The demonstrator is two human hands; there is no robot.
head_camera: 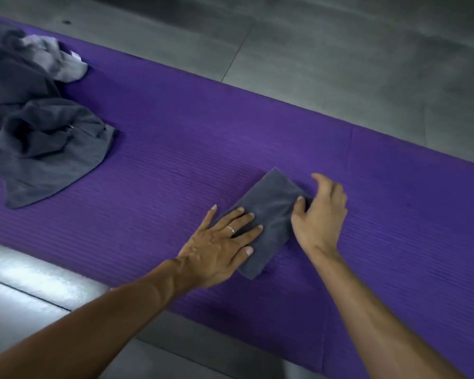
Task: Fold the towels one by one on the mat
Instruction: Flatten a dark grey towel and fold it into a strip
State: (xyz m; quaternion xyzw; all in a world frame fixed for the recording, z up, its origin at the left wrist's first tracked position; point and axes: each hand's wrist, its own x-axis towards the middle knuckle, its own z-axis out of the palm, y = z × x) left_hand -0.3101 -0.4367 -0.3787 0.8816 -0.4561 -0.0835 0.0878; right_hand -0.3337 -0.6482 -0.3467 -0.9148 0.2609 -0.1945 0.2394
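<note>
A small dark grey towel [268, 212], folded into a narrow rectangle, lies on the purple mat [175, 149]. My left hand [219, 244] presses flat on its near left part, fingers spread, a ring on one finger. My right hand [322, 214] sits at the towel's right edge with curled fingers, thumb on top of the cloth; its other fingers are behind the edge and I cannot see whether they pinch it. A heap of unfolded grey towels [36, 127] lies at the mat's left end, with a lighter towel [58, 60] on its far side.
The mat lies on a grey tiled floor [340, 50], which shows beyond its far edge and in front of its near edge. A bare stretch of mat separates the heap from the folded towel, and more mat extends to the right.
</note>
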